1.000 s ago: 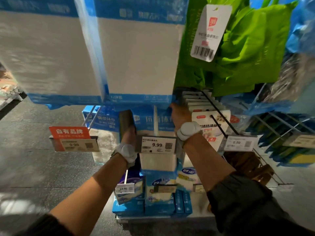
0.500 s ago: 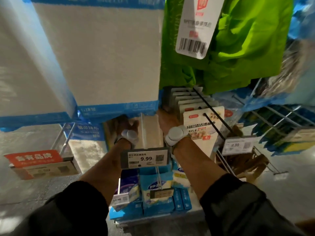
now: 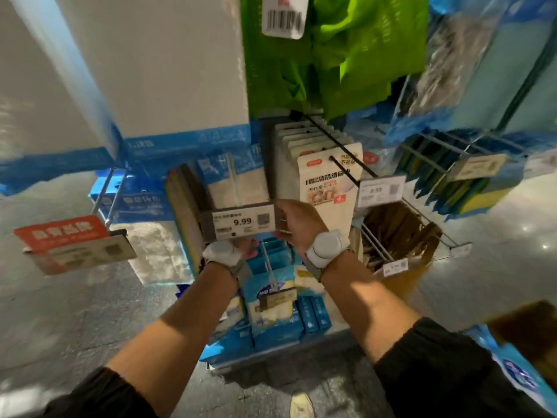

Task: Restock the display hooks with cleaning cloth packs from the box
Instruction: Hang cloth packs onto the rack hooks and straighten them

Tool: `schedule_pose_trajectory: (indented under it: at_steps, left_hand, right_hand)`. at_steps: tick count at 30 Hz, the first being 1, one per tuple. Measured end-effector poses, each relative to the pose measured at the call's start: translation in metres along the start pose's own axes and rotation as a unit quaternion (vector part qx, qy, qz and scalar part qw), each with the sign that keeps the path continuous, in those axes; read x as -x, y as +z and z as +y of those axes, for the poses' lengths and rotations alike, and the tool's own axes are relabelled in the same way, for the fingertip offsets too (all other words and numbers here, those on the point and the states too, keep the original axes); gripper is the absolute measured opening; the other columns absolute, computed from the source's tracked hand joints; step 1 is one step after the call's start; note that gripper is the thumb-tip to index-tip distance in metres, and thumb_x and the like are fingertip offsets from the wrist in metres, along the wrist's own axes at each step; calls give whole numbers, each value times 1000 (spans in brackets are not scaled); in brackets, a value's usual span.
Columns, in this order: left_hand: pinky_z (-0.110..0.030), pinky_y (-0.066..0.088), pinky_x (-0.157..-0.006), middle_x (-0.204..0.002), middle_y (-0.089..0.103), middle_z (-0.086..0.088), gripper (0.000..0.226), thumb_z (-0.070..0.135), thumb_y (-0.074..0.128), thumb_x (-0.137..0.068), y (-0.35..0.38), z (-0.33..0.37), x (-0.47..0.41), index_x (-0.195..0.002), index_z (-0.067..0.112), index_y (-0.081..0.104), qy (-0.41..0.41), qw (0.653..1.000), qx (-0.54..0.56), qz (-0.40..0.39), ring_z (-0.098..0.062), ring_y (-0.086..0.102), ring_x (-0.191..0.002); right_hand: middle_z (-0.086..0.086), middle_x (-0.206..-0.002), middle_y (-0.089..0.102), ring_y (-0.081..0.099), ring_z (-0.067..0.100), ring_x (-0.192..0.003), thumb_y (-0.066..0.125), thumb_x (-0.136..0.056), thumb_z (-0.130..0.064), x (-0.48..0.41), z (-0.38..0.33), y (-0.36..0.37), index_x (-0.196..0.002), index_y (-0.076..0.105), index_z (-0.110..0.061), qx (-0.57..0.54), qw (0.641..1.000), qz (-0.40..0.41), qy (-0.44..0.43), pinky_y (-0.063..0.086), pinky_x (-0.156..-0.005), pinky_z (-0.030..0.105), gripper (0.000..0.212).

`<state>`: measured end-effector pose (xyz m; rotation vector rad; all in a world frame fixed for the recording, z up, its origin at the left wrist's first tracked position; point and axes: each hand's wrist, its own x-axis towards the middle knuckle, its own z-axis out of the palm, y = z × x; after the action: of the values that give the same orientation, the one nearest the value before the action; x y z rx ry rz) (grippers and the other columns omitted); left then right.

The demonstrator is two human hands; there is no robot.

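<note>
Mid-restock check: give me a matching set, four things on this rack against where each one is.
Things:
1. right hand
2. left hand
3. red sign
4. green bag

Places:
A. far left, at a hook's end
B. top, above the white packs
C. pinching the right edge of the 9.99 price tag
D. mostly hidden below that tag

Pairs: 1-C, 2-D, 3-A, 4-B

1. Two hands: left hand (image 3: pixel 247 246), right hand (image 3: pixel 301 224).
2. Two pale wrist bands (image 3: pixel 327 247), one per arm.
3. Two price tags (image 3: pixel 241 221) reading 9.99, one at centre and one to its right.
4. One red-and-white sign (image 3: pixel 63 236).
5. One barcode label (image 3: pixel 281 21) and one green bag (image 3: pixel 346 55).
6. Cream cloth packs (image 3: pixel 328 188), one facing front, the row behind overlapping too tightly to count.
</note>
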<state>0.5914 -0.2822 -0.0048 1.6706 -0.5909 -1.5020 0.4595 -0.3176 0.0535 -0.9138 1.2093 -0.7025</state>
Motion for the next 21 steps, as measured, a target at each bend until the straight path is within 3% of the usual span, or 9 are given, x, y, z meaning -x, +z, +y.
schedule_pose_trajectory:
  at_steps: [2, 6, 9, 11, 15, 17, 21]
  left_hand:
    - [-30, 48, -70, -86, 59, 0, 25, 22, 47, -108, 16, 0, 8, -85, 21, 55, 7, 999, 31, -6, -14, 56, -74]
    - [-27, 43, -61, -75, 61, -8, 42, 40, 45, -108, 72, -11, 42, -81, 11, 59, -22, 996, -34, -86, -20, 56, -64]
    - [-27, 45, -56, -57, 63, -5, 43, 33, 51, -106, 103, -19, 57, -70, 9, 59, 16, 995, -61, -83, -20, 60, -53]
    - [-29, 48, -58, -58, 63, -6, 42, 29, 54, -103, 130, -30, 67, -66, 10, 61, 37, 992, -83, -91, -22, 60, -52]
    - [-30, 47, -57, -62, 63, -8, 39, 31, 56, -98, 183, -47, 88, -64, 14, 61, 51, 981, -142, -123, -23, 61, -54]
    - [-29, 45, -56, -61, 61, -7, 38, 31, 55, -100, 206, -60, 100, -66, 15, 61, 65, 977, -158, -126, -23, 58, -53]
    - [-29, 47, -58, -59, 60, -6, 42, 35, 54, -104, 286, -98, 145, -70, 12, 63, 105, 962, -198, -157, -20, 59, -54]
  right_hand:
    - [3, -82, 72, 64, 19, -73, 55, -98, -26, 13, 7, -9, -92, 73, -10, -1, 1000, 10, 0, 50, -75, 33, 25]
    - [6, -72, 67, 59, 19, -59, 57, -97, -26, 49, 26, -56, -78, 70, -11, -44, 996, 72, -21, 56, -70, 35, 28]
    - [-1, -57, 58, 46, 15, -44, 55, -97, -41, 69, 31, -89, -66, 67, -18, 7, 992, 116, -41, 40, -54, 29, 41]
    - [-1, -51, 52, 39, 16, -39, 52, -98, -47, 85, 33, -117, -59, 61, -19, -3, 987, 154, -37, 34, -50, 27, 49]
    - [-1, -54, 49, 40, 15, -43, 54, -91, -64, 119, 52, -178, -65, 60, -21, -35, 976, 204, -63, 31, -47, 27, 50]
    - [-2, -49, 43, 34, 13, -40, 49, -97, -59, 139, 58, -206, -65, 55, -19, -63, 976, 200, -62, 27, -45, 26, 52]
    - [-5, -46, 42, 34, 12, -37, 39, -96, -66, 197, 88, -293, -60, 50, -22, -44, 958, 282, -39, 29, -43, 22, 58]
